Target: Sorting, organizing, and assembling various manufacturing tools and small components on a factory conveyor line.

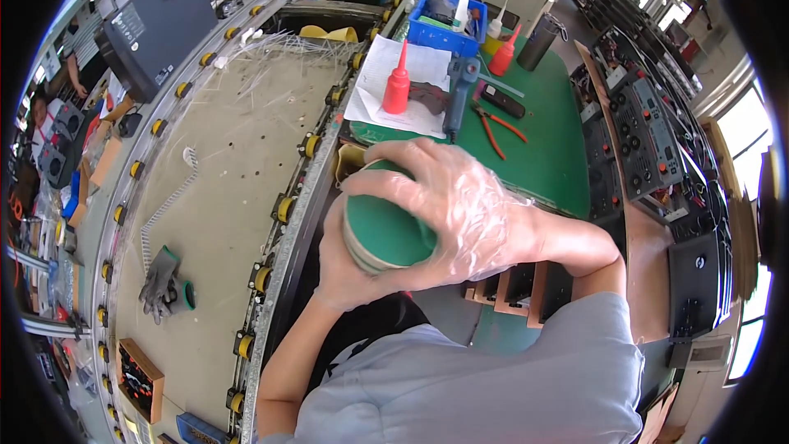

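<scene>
Both my hands are closed round a round tub with a flat green top (382,226), held in front of my body beside the conveyor rail. My left hand (339,273) grips its left side and lower part. Over the top reaches my right hand (460,214), fingers bent across the green surface and thumb at the near rim. Clear, wrinkled plastic gloves cover the hands. Most of the tub's side is hidden by them. Beyond my right hand, on the green bench, lie orange-handled pliers (497,130) and a blue-grey pistol-shaped tool (460,92).
A red nozzle bottle (396,92) stands on white paper (371,74). Behind it are a blue bin (446,33) and a second red bottle (504,56). Grey gloves (167,284) and a wooden tray (141,378) lie left of the roller rail. Black electronic units (649,140) are stacked at right.
</scene>
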Demonstrator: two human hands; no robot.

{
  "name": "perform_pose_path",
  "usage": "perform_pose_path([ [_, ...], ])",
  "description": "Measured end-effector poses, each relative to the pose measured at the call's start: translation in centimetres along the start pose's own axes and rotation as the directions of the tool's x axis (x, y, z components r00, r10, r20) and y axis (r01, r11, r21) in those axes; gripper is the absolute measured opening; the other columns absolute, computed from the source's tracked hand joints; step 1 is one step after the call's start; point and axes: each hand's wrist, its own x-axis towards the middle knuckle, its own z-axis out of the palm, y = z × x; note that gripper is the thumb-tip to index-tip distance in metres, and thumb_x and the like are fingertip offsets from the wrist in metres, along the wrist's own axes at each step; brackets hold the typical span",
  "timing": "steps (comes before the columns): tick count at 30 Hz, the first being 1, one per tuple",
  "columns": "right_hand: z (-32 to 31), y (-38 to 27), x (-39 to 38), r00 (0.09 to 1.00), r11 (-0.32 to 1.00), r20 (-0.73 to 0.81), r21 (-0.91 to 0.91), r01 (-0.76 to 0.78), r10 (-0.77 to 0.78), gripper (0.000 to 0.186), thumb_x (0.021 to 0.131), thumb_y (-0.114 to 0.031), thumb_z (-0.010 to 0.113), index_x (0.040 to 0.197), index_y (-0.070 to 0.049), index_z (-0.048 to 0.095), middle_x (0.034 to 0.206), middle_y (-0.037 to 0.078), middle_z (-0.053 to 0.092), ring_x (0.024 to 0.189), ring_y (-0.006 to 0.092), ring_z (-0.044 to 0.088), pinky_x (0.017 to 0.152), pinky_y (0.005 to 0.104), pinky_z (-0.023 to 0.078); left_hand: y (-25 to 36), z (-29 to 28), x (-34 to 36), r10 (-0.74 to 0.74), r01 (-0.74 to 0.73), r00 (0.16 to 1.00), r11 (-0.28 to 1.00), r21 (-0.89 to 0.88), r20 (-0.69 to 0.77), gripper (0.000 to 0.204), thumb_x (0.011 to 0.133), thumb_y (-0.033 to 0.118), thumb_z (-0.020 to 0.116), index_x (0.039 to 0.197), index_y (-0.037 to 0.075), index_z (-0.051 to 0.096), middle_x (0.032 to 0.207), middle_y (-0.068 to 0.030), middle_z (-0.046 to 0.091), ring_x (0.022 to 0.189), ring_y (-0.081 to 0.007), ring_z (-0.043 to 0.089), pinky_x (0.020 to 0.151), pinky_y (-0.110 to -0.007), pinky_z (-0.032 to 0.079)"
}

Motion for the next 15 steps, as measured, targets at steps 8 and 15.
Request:
perform_pose_path([
  [8,-5.1,5.5,-3.1,0.981,0.959,0.14,0.269,0.093,-0.134,0.084,0.05,-0.034,0.086,0.124,-0.013,0.053,0.126,0.018,0.049,0.105,0.0348,0.055,0.09,0.0413,0.045,-1.8,3.6,2.5,-0.012,0.045,0.933,0.995,-0.084,0.359,0.113,0.051,0.029,0.088,0.139,0.0,0.023,0.131,-0.0155,0.043,0.122,-0.0263,0.045,0.104,-0.039,0.036],
  [15,-4.4,16.3,-13.6,0.709,0.044,0.069,0.989,-0.14,0.702,0.077,0.074,-0.047,0.069,0.129,0.001,0.045,0.126,0.016,0.053,0.114,0.029,0.054,0.097,0.0384,0.044,-4.1,5.0,4.4,0.013,0.034,0.873,0.996,-0.086,0.487,0.124,0.049,0.025,0.093,0.141,0.004,0.012,0.136,-0.0149,0.037,0.125,-0.0262,0.042,0.105,-0.04,0.035],
])
